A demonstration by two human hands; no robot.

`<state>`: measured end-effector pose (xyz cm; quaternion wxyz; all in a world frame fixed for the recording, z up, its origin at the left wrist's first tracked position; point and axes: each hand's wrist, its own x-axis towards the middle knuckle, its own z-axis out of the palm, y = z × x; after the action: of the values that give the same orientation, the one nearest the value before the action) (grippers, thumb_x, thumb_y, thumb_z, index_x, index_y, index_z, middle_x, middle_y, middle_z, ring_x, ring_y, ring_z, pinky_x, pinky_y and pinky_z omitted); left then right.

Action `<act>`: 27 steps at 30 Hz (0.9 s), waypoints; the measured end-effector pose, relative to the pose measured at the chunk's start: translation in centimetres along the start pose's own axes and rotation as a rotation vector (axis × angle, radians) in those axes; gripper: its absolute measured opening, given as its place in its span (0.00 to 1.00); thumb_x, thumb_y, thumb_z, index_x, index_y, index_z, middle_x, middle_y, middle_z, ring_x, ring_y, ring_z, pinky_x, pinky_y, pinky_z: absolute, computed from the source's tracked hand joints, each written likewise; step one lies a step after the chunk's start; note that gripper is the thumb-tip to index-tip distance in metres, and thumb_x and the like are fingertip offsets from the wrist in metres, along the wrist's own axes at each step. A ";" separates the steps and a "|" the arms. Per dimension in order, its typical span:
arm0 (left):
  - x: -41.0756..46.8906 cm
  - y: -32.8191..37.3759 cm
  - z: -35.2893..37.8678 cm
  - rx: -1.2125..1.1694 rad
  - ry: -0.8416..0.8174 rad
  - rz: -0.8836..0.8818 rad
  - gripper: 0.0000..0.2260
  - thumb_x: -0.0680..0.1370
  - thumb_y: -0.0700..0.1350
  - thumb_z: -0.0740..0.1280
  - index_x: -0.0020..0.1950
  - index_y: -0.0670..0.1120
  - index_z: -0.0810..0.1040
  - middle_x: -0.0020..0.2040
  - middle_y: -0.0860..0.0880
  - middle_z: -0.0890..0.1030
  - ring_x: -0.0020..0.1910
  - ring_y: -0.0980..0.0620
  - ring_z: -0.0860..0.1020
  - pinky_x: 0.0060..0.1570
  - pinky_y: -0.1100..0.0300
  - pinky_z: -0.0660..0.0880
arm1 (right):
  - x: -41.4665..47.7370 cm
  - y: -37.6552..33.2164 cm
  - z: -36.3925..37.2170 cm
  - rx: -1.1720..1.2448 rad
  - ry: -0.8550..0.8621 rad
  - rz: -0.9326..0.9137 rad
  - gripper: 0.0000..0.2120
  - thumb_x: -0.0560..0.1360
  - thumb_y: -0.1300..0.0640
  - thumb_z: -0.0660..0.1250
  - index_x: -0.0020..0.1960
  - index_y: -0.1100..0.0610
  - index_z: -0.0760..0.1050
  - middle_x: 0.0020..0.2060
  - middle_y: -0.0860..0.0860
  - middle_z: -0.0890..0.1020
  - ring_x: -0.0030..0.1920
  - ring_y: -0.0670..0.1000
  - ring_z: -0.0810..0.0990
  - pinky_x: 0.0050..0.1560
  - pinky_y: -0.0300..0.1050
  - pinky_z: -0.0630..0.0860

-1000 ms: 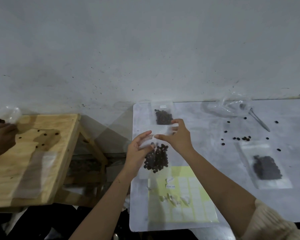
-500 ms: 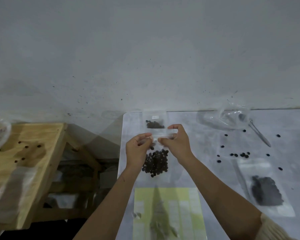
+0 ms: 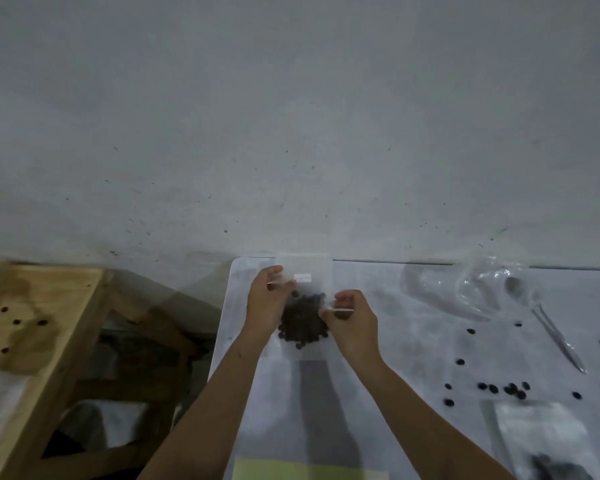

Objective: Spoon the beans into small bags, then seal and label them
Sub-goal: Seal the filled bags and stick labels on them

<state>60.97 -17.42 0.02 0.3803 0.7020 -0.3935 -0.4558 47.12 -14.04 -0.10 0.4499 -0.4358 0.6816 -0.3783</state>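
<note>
Up by the wall on the white table: both hands pinching one bag of beans.

Left hand pinches the bag at its upper left edge, and the right hand pinches the right side a bit lower, with the beans bunched dark between them. A small label sits near the bag's top. Off right are a spoon, loose beans, a crumpled clear bag and a blurry filled bag. A yellow sheet pokes in at the bottom, and a wooden table stands left.

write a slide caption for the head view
Left hand and right hand pinch a clear bag of beans.
</note>
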 end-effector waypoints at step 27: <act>-12.5 0.6 13.9 0.334 -0.192 0.437 0.15 0.79 0.46 0.63 0.65 0.45 0.72 0.63 0.49 0.73 0.63 0.50 0.71 0.62 0.61 0.67 | -5.9 5.1 -16.5 -0.346 0.398 -0.085 0.16 0.75 0.61 0.66 0.63 0.59 0.73 0.59 0.55 0.75 0.60 0.52 0.73 0.58 0.37 0.69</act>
<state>44.38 -8.90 0.70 0.3097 0.6071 -0.6391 -0.3564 31.56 -4.75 2.03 0.2093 -0.4516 0.7922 -0.3530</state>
